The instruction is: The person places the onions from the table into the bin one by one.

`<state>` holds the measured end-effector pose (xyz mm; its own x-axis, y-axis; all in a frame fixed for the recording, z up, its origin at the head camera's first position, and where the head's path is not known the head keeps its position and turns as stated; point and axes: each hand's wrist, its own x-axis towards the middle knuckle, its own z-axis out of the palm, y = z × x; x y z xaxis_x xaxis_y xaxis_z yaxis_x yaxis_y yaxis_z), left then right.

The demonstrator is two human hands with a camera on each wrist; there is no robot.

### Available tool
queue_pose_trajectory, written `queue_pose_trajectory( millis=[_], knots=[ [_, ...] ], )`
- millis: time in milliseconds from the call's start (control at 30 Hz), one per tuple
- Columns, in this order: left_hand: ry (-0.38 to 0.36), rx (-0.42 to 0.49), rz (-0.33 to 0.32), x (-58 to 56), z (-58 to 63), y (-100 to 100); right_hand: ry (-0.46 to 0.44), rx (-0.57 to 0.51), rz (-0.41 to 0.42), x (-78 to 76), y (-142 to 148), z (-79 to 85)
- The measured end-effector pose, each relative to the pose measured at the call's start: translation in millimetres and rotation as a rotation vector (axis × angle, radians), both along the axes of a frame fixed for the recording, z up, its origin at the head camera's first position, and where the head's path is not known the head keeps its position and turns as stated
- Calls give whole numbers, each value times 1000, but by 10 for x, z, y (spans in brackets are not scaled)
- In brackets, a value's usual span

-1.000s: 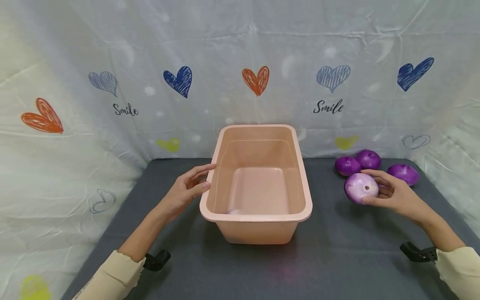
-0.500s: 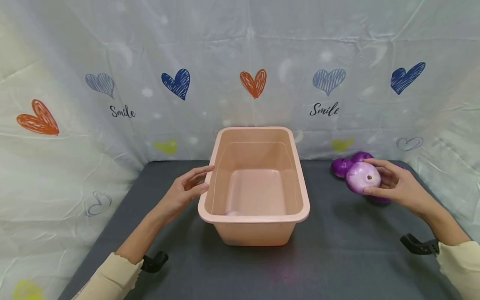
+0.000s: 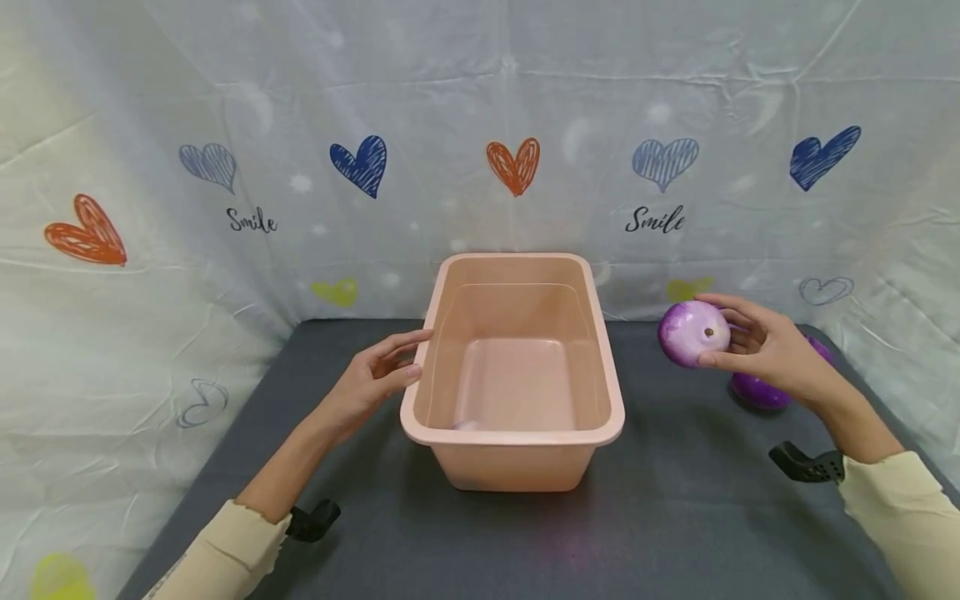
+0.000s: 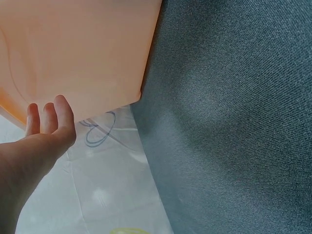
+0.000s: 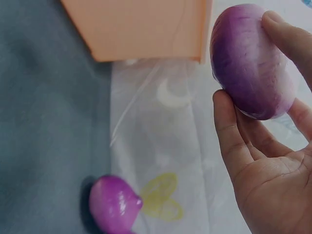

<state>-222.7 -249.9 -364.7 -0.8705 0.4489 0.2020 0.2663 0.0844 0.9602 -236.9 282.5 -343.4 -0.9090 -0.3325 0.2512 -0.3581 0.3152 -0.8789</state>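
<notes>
Purple-and-white round onion (image 3: 686, 333) held above dark grey cloth-covered tabletop (image 3: 675, 525)

The right hand (image 3: 776, 354) grips it between thumb and fingers — to the right of a peach rectangular plastic tub (image 3: 513, 465). The left hand (image 3: 375, 371), fingers loosely extended, touches the tub's left rim. Glossy purple round onions (image 3: 759, 394) sit nearby.

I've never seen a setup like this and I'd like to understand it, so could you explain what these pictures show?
There's no machine, just a person's two bare hands. The wide picture is taken from the person's head, looking down; the other two are taken from the left and right wrists. The right hand holds an onion above the dark table. The left hand is at the side of a tub. More onions lie on the table.
</notes>
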Motion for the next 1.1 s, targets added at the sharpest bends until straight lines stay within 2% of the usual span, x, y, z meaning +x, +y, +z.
queue_pose_trajectory(
  millis=[433,667,900,1100],
  knots=[
    [-8,-2,13,-9,15,0,45,-38,46,-106,-303,233],
    [-10,5,10,0,8,0,79,-79,128,-171,-455,295],
    [-12,0,18,6,20,12,83,-87,155,-219,-600,350],
    [-19,-7,27,6,26,17,112,-119,245,-297,-757,372]
  ],
)
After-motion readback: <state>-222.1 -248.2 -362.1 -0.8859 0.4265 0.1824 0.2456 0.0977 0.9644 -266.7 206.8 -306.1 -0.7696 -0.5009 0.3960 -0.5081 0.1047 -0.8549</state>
